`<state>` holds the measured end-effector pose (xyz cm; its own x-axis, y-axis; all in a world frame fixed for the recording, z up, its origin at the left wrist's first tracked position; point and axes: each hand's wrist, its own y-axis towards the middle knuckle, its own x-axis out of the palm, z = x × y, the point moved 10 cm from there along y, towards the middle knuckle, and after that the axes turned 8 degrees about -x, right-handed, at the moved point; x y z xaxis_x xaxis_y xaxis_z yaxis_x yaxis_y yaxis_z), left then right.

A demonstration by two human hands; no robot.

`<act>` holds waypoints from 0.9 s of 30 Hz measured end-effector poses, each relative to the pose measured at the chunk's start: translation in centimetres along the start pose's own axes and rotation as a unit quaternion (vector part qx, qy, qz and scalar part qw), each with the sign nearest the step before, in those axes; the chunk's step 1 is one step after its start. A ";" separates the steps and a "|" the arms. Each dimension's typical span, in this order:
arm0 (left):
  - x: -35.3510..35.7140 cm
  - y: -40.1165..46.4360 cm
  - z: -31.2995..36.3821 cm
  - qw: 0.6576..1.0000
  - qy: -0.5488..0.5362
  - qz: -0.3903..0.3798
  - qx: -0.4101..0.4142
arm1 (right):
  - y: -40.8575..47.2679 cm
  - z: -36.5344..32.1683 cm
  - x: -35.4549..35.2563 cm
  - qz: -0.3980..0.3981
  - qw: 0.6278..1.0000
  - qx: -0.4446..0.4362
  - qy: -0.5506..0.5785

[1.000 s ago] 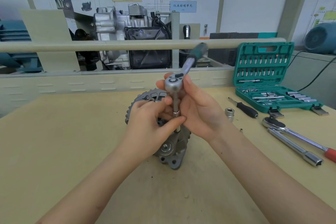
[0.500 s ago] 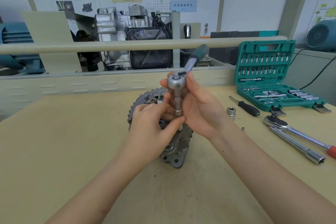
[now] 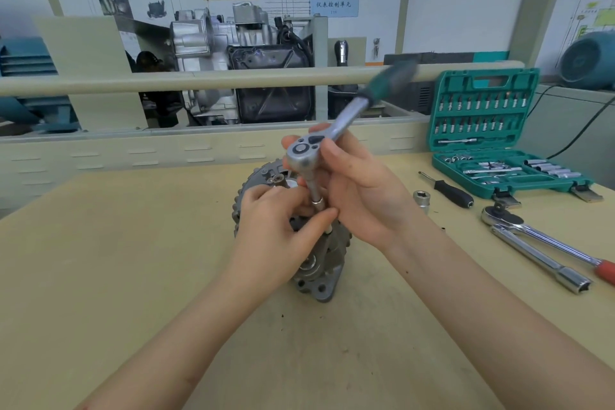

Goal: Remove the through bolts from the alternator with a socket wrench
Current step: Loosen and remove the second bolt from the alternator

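Observation:
A grey alternator [image 3: 316, 280] with a toothed rim lies on the tan table [image 3: 133, 260] in the middle of the view, mostly hidden behind both hands. A socket wrench [image 3: 304, 151] with a silver ratchet head and a green handle stands over it on a thin extension that points down into the alternator. My right hand [image 3: 359, 186] grips the ratchet head from the right. My left hand [image 3: 276, 230] pinches the lower end of the extension at the socket. The green handle is blurred, slanting up to the right. The bolt itself is hidden.
An open green socket case [image 3: 482, 133] stands at the right. Near it lie a black-handled driver [image 3: 452, 191], a loose socket [image 3: 422, 198], a red-handled ratchet [image 3: 545, 240] and a long chrome socket bar [image 3: 542, 260]. A low wall and rail run behind the table.
The wrench handle has swung to the right and is now blurred. Both hands keep their hold on the wrench and extension over the alternator.

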<state>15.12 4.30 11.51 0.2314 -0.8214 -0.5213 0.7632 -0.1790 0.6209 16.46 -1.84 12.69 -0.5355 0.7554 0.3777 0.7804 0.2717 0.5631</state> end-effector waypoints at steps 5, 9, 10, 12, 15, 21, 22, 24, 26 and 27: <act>0.1 0.5 0.3 0.999 -0.032 -0.017 -0.008 | 0.1 -0.3 -1.1 0.045 0.999 -0.026 0.016; 0.0 0.1 0.7 1.000 0.008 -0.007 0.015 | 0.3 0.0 -1.6 0.059 0.998 0.006 -0.012; 0.1 0.0 0.6 1.000 0.013 -0.011 0.014 | 0.4 0.0 -1.6 0.056 0.998 0.011 -0.014; 0.1 0.1 0.5 1.000 0.012 -0.018 0.008 | 0.4 -0.2 -1.3 0.042 0.999 0.010 -0.006; -0.4 0.2 0.2 1.000 0.010 0.000 -0.007 | 0.2 -0.2 -0.9 0.022 0.999 -0.004 0.026; -0.3 0.1 0.1 1.000 0.020 0.002 -0.017 | 0.2 0.3 -1.1 0.031 0.999 0.015 0.026; -0.2 0.1 0.0 1.000 0.028 0.003 -0.014 | 0.2 0.4 -1.4 0.041 0.999 0.018 0.019; 0.2 0.0 0.2 0.999 0.042 -0.001 -0.002 | 0.4 0.3 -1.9 0.060 0.998 0.014 0.009; 0.5 -0.2 0.4 0.999 0.051 -0.008 0.010 | 0.5 0.1 -1.9 0.057 0.998 0.011 0.004; 0.4 -0.2 0.3 0.999 0.049 -0.005 0.010 | 0.5 0.0 -1.7 0.049 0.999 0.011 0.004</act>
<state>14.87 3.79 11.34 0.2815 -0.7632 -0.5817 0.7542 -0.1989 0.6258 17.76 -2.94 12.31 -0.4594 0.7738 0.4360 0.8359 0.2107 0.5068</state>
